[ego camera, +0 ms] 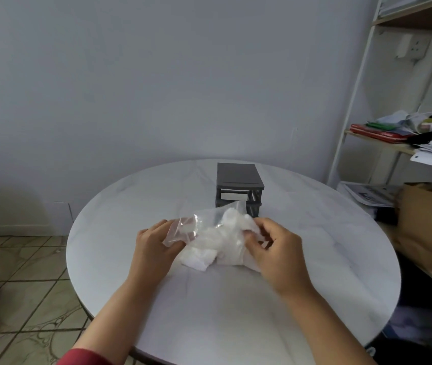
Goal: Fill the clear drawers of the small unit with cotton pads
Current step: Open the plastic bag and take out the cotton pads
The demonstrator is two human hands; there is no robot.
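Both hands pinch a clear bag (pixel 204 227) of cotton pads (pixel 225 238): left hand (pixel 154 246) its left edge, right hand (pixel 275 248) its right. The grey drawer unit (pixel 238 185) stands just beyond on the tabletop (pixel 120 206).

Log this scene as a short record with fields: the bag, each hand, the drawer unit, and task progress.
bag: clear plastic, holds white cotton pads, in front of the drawer unit
left hand: grips the bag's left end
right hand: pinches the bag's right side
drawer unit: dark grey, upright on the round white table
progress: pads are in the bag; drawer contents cannot be told
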